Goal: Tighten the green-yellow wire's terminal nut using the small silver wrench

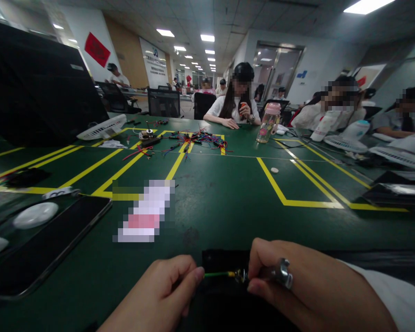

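Between thumb and forefinger, my left hand (166, 293) pinches a thin green wire (217, 275) with a yellow section toward its right end. That end meets a small shiny metal connector (241, 275), low over the near edge of the table. My right hand (300, 281) is closed, its fingertips at the metal connector. From this same grip a silvery metal piece (285, 273) sticks out by the knuckles. It may belong to the same part; the fingers hide what joins them.
A phone (55, 244) and a white round object (36, 215) lie left on the green table (221, 193). Farther back are a wire bundle (197, 140) and a pink-lidded bottle (268, 123). A person (233, 103) sits opposite. A dark monitor (38, 83) stands left.
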Demonstrator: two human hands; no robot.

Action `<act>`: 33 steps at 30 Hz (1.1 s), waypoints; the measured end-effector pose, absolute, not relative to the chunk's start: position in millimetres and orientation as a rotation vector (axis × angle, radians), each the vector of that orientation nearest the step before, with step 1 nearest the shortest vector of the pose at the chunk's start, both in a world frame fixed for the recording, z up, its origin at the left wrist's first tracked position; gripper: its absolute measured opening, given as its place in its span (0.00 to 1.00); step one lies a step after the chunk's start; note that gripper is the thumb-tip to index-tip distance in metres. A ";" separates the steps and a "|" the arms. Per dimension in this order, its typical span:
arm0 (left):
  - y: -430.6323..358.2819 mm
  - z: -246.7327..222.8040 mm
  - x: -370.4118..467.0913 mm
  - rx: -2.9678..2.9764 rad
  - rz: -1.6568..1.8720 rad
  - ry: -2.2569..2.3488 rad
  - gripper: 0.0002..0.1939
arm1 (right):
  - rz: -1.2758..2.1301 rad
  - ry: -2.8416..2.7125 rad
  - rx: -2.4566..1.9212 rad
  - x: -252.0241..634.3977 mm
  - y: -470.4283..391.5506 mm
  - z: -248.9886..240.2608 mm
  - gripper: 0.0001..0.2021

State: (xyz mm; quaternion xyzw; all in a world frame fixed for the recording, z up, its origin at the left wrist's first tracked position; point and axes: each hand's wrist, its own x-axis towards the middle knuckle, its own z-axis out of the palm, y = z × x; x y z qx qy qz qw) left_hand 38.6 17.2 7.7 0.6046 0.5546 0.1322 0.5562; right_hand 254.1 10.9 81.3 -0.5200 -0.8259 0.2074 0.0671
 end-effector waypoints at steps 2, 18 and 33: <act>17.2 9.1 38.8 1.422 0.312 1.313 0.23 | 0.585 -2.460 -1.554 250.5 12.6 82.1 0.06; 17.8 8.1 38.2 1.423 0.298 1.294 0.21 | 0.757 -2.515 -1.761 258.2 11.1 79.8 0.04; 14.8 9.7 39.0 1.425 0.310 1.322 0.20 | 0.808 -2.713 -1.429 261.9 25.1 89.9 0.05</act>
